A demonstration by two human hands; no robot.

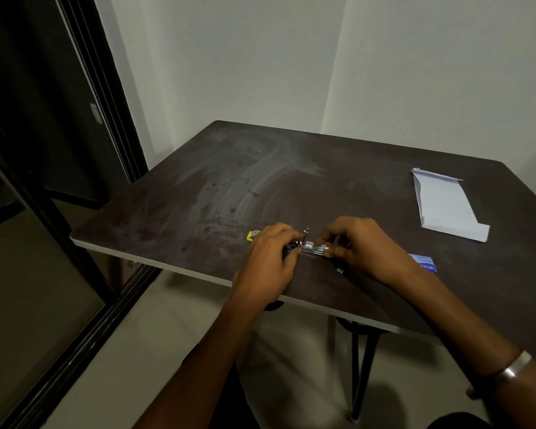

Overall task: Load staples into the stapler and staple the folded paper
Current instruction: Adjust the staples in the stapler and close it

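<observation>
Across the dark, smudged surface (291, 174), which fills most of the view, the folded paper (446, 204) lies untouched toward the far right, well apart from the work. Near the front edge, both of the person's hands meet over the stapler (310, 247), which lies opened flat with its metal staple channel showing between them. The left hand (268, 258) has its grip closed around the stapler's left end, steadying it against the surface. The right hand (362, 246) pinches its fingertips together at the channel's right end; whether a strip of staples sits between them cannot be told. A blue staple box (424, 263) peeks out just beside the right wrist, and a small yellow piece (252, 235) shows beyond the left hand's knuckles. The loading step appears to be in hand. Next, the staples would need seating squarely in the channel, then the stapler closing before the paper is fetched.
</observation>
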